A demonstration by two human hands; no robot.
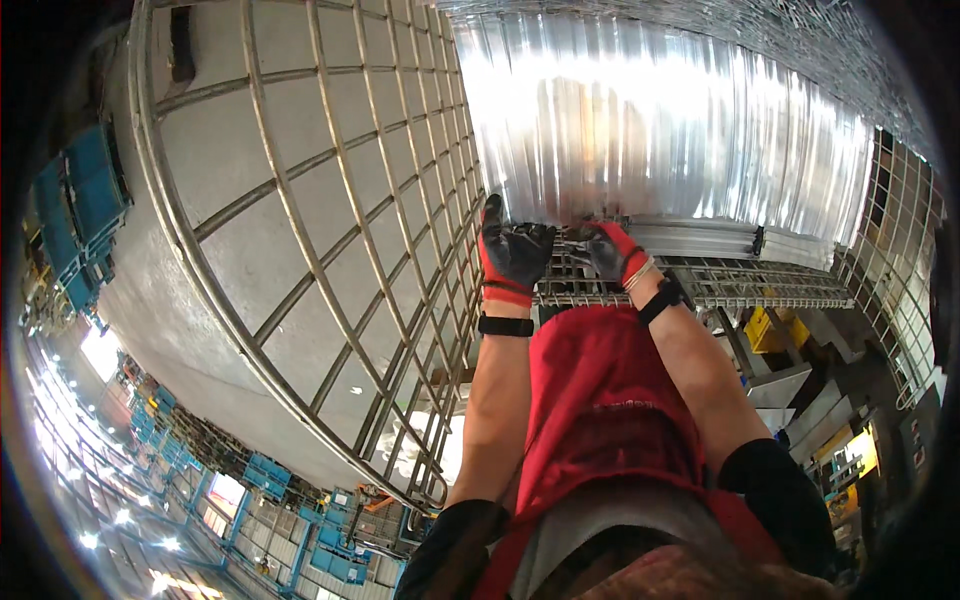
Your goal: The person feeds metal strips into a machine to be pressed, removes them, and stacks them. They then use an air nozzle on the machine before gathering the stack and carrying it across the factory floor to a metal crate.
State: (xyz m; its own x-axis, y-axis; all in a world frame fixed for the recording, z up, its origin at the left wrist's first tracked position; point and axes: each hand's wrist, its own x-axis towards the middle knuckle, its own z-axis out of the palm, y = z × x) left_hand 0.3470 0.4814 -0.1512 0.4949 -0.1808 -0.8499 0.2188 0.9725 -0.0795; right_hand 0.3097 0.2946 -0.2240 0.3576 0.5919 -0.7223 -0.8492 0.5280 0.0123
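Note:
Both my hands wear black and red gloves and are at the near edge of a stack of shiny, ribbed metal strips [690,150] in a wire cage. My left hand [516,252] is at the stack's near left corner. One of its fingers stretches up along the side and the others spread to the right, apart. Close beside it, my right hand [602,250] has its fingers curled in at the strips' near ends. What those fingers hold, if anything, is hidden.
A wire mesh side panel [350,235] rises at my left, beside the grey floor [230,330]. More mesh [905,200] stands on the right. Below the stack, a wire rim [760,287] runs in front of me. A yellow part [775,330] and machinery are at the lower right.

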